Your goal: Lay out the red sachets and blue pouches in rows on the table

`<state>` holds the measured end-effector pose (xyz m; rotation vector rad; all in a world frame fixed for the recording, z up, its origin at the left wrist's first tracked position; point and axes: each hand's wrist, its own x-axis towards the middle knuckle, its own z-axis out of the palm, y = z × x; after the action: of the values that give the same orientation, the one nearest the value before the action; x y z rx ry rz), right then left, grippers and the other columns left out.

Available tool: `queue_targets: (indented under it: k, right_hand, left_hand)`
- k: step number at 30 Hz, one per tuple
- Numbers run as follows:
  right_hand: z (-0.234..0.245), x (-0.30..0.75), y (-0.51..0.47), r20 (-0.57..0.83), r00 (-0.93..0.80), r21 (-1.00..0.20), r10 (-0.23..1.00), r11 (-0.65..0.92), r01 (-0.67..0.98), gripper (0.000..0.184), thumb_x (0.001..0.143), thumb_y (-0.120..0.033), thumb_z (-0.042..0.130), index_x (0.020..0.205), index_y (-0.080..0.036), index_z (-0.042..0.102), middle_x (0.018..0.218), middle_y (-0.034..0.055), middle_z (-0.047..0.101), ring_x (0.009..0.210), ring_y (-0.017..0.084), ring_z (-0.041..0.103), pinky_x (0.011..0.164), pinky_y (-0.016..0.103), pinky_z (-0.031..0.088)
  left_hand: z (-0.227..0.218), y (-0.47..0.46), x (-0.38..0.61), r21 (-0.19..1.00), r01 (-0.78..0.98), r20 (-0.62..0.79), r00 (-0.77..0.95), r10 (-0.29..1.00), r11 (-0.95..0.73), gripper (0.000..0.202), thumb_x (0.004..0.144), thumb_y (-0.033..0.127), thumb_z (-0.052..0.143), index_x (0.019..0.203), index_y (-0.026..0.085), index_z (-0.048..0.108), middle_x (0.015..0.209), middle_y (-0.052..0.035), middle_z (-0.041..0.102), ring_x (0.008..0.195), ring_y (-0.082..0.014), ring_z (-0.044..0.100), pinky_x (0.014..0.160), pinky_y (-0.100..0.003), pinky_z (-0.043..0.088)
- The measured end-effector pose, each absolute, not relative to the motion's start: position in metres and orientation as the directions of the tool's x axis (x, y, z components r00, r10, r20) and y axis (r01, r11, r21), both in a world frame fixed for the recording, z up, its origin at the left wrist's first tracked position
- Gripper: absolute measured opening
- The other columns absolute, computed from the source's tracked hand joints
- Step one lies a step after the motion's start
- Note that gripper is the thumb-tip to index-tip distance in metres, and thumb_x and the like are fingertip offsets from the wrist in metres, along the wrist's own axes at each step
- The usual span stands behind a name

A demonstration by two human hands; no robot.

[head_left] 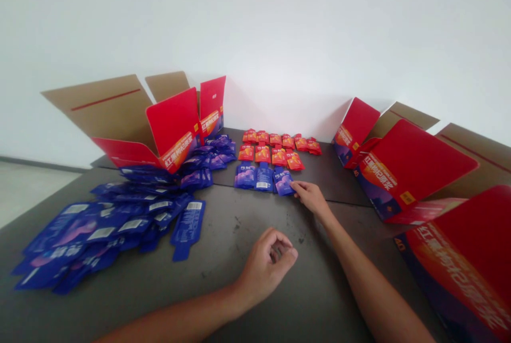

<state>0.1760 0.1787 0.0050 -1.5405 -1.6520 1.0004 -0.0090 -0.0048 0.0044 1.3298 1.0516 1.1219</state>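
Right hand: grip pinching a blue pouch at the front row's right end, on the bench. Left hand: loosely curled, empty. Step, seemingly: lining up; next calls for release.

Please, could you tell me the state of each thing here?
Left hand: loosely curled, nothing visible in it.
Right hand: fingertips on right-end blue pouch.
Middle blue pouch: flat, barcode side up.
Red pouches: laid in two rows.
Blue pouch heap: loose, overlapping.
Left cartons: open, flaps spread.
Right cartons: open, flaps spread.
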Motion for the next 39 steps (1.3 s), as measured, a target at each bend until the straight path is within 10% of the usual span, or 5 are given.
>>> queue_targets:
  k: [10, 39]
  right_hand:
    - [-0.008, 0.176, 0.184, 0.032, -0.045, -0.819, 0.998, 0.052, 0.571, 0.06, 0.088, -0.054, 0.062, 0.13, -0.011, 0.071, 0.072, 0.0036, 0.071, 0.064, 0.019, 0.063, 0.063, 0.029, 0.046]
    - [0.004, 0.168, 0.172, 0.183, -0.138, -0.585, 0.973, 0.22, 0.781, 0.039, 0.104, -0.048, 0.048, 0.125, -0.022, 0.069, 0.058, -0.002, 0.067, 0.062, 0.021, 0.069, 0.066, 0.027, 0.045]
  left_hand:
    - [0.004, -0.005, -0.009, 0.997, 0.028, 0.067, 0.194, 0.979, -0.074, 0.022, 0.092, 0.038, 0.068, 0.091, 0.016, 0.065, 0.092, -0.0043, 0.061, 0.082, -0.0152, 0.059, 0.071, -0.028, 0.045]
    - [0.005, -0.006, -0.011, 0.994, 0.049, 0.08, 0.264, 0.961, -0.096, 0.025, 0.093, 0.039, 0.067, 0.086, 0.016, 0.064, 0.09, -0.0032, 0.059, 0.077, -0.0126, 0.057, 0.068, -0.026, 0.043]
